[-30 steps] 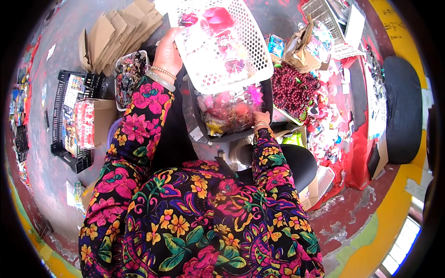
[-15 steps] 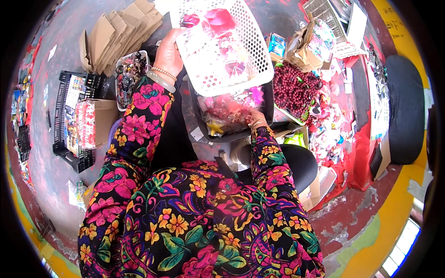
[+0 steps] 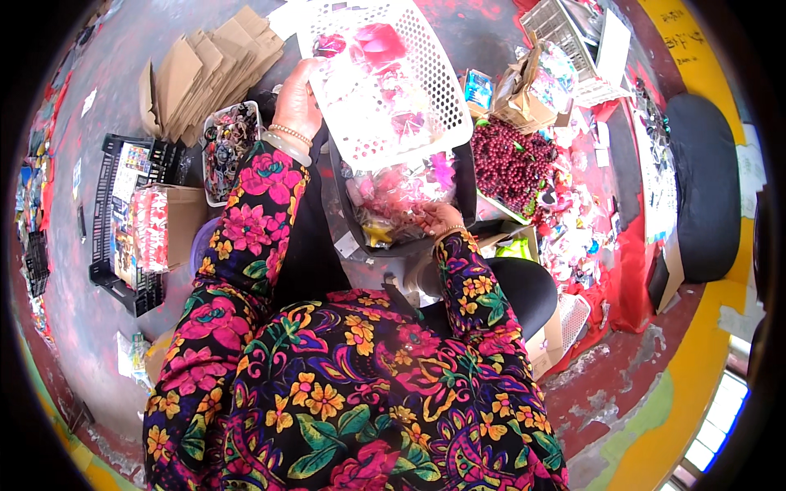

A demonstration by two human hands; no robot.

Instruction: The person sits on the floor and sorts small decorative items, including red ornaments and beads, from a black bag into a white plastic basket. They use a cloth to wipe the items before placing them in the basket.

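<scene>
My left hand (image 3: 296, 106) is closed on the left rim of a white perforated plastic basket (image 3: 449, 102), which is tilted above a black bin (image 3: 467, 182). Glare washes out part of the basket, but pink and dark red pieces show inside it. Under the basket's near edge, the bin holds a clear plastic bag of pink pieces (image 3: 397, 196) with a yellow star-shaped piece (image 3: 378, 233) by it. My right hand (image 3: 444, 218) reaches over the bin's right side with its fingers bent onto the bag's plastic. The fingertips are partly hidden.
Dark red berry strands (image 3: 512, 164) lie right of the bin beside an opened cardboard box (image 3: 524, 110). To the left are folded cardboard sheets (image 3: 209, 69), a white basket of small dark items (image 3: 232, 147) and a black crate (image 3: 102, 221). A black stool seat (image 3: 520, 299) is close by my right arm.
My right hand has drawn slightly left and its fingers have curled in on the bag. The basket stays in my left hand, nearly in place. The whole view has shifted a little.
</scene>
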